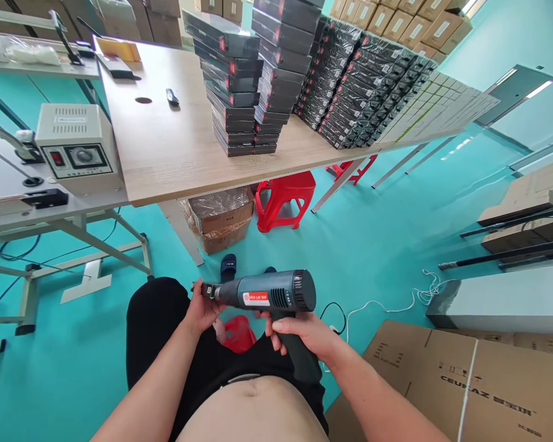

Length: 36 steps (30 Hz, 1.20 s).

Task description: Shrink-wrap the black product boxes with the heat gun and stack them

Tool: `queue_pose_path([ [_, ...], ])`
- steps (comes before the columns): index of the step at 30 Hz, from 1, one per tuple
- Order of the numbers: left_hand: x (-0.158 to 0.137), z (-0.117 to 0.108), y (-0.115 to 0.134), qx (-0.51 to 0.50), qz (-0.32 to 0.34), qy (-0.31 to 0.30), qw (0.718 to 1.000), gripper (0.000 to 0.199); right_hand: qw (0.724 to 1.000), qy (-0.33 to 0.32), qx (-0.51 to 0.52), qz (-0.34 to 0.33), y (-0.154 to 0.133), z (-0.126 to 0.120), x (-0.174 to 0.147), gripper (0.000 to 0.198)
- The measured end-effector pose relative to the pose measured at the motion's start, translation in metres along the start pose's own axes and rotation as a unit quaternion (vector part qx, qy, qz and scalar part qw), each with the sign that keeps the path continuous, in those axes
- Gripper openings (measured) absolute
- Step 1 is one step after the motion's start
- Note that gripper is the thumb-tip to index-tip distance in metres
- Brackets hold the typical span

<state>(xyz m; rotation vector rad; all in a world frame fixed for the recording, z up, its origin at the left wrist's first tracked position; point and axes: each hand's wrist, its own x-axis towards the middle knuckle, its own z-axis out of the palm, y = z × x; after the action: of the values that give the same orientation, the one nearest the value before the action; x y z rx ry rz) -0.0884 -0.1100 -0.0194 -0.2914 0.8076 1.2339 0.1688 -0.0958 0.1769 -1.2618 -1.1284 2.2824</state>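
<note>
My right hand is wrapped round the handle of a dark blue heat gun, held sideways above my lap with its nozzle toward the left. At the nozzle's end, my left hand grips a small black box between thumb and fingers. Part of this box is covered by the fingers, and I cannot tell whether it touches the nozzle. A red and white label faces up on the heat gun's barrel.
Stacks of dark flat boxes and film-wrapped black packs stand on the wooden table. A control box sits at left. Below are a red stool and an open carton. Large cartons and a white cable lie right.
</note>
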Motion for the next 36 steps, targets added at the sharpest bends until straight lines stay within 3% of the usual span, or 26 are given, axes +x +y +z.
queue_pose_path([
  [3, 0.003, -0.005, 0.001, -0.020, -0.006, 0.012, 1.000, 0.045, 0.997, 0.070, -0.022, -0.006, -0.001, 0.000, 0.005, 0.030],
  [6, 0.005, -0.008, 0.002, -0.030, -0.005, 0.003, 1.000, 0.040, 0.998, 0.031, -0.044, 0.020, -0.001, 0.002, 0.005, 0.031],
  [9, 0.005, -0.007, 0.003, -0.033, 0.009, -0.004, 0.999, 0.035, 1.000, -0.006, -0.031, 0.001, 0.001, 0.008, 0.006, 0.030],
  [13, 0.004, -0.006, 0.002, -0.030, -0.011, 0.016, 0.999, 0.044, 0.997, 0.068, -0.037, -0.011, 0.001, 0.008, 0.008, 0.029],
  [19, 0.005, -0.005, 0.001, -0.021, -0.018, 0.015, 1.000, 0.028, 0.997, -0.032, -0.070, -0.027, 0.000, 0.016, 0.008, 0.019],
  [22, 0.003, -0.004, 0.001, -0.030, -0.027, 0.026, 0.999, 0.034, 0.997, 0.037, -0.050, -0.049, 0.000, 0.020, 0.014, 0.023],
  [24, 0.000, -0.003, 0.002, -0.045, -0.037, 0.019, 0.998, 0.044, 0.995, 0.083, -0.042, -0.040, 0.000, 0.014, 0.016, 0.026],
  [28, -0.004, -0.003, 0.005, -0.083, -0.054, 0.006, 0.995, 0.057, 0.996, 0.086, -0.011, -0.016, 0.005, -0.011, 0.004, 0.028],
  [36, -0.004, 0.004, 0.006, -0.074, -0.066, 0.032, 0.995, 0.053, 0.994, 0.106, 0.036, -0.008, 0.021, -0.026, -0.017, 0.028],
])
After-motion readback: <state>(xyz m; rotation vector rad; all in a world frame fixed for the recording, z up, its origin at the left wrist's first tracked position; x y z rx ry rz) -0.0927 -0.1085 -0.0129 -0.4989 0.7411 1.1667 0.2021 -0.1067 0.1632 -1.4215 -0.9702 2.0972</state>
